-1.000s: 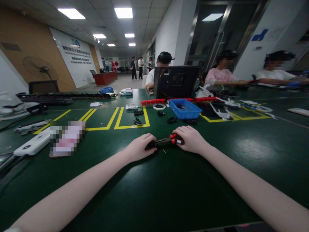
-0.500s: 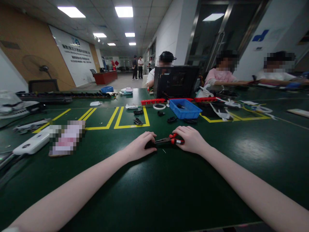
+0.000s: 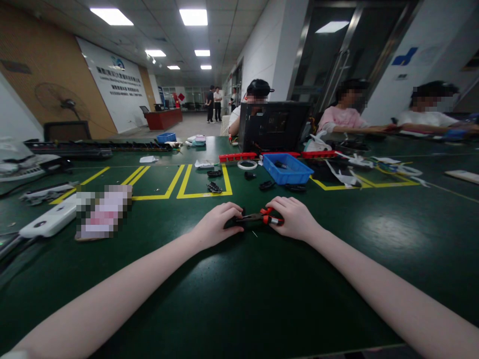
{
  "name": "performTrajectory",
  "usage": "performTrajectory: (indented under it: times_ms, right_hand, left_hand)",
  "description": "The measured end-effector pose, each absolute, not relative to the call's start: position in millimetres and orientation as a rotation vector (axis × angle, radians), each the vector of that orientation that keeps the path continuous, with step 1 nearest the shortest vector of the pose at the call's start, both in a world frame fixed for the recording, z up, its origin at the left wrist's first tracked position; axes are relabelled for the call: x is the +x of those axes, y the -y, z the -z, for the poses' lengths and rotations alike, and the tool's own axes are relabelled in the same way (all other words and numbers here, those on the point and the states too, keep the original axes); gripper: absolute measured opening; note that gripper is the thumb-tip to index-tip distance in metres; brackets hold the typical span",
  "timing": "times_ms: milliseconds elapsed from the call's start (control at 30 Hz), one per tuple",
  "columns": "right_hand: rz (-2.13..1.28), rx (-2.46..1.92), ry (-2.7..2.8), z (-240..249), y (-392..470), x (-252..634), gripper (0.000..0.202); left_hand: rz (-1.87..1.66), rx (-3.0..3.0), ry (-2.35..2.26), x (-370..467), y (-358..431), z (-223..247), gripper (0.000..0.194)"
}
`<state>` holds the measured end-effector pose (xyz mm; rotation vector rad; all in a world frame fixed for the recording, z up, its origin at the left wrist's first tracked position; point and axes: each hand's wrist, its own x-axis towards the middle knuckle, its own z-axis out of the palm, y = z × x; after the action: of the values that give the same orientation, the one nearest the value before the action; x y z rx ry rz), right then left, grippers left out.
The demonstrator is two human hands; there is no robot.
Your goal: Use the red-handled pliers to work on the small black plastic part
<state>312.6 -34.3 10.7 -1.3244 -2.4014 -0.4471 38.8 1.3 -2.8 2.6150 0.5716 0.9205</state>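
Observation:
My right hand [image 3: 294, 217] is closed around the red and black handles of the pliers [image 3: 272, 219], whose jaws point left. The jaw tips reach to the fingers of my left hand [image 3: 219, 224]. Between that hand's thumb and fingers is a small dark part [image 3: 235, 221], mostly hidden by the fingers. A thin pale sliver [image 3: 255, 234] lies on the green table [image 3: 262, 299] just below the pliers.
Beyond my hands stand a blue tray [image 3: 287, 174], several black parts [image 3: 214, 187], a white ring [image 3: 247, 164] and a large black case [image 3: 275, 127]. A phone [image 3: 105, 212] and a white power strip [image 3: 54, 219] lie left. People sit across the table.
The pliers and my right hand have shifted slightly left, and the jaws overlap more with the place where my left fingers grip. The dark part has turned or moved a little.

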Motion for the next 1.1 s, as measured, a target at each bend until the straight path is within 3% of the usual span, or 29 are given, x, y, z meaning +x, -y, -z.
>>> performTrajectory:
  times_ms: [567, 833, 1100]
  right_hand:
    - [0.507, -1.246, 2.511, -10.7, 33.5, 314.0, 0.025]
    - [0.496, -1.212, 2.527, -11.1, 33.9, 313.7, 0.027]
    - [0.442, -1.214, 2.536, -12.2, 34.8, 313.9, 0.026]
  left_hand:
    - [-0.873, 2.692, -0.605, 39.6, 2.4, -0.4, 0.023]
    - [-0.811, 2.637, -0.706, 39.2, 2.6, 0.1, 0.048]
    - [-0.756, 2.540, -0.647, 38.3, 2.0, 0.9, 0.048]
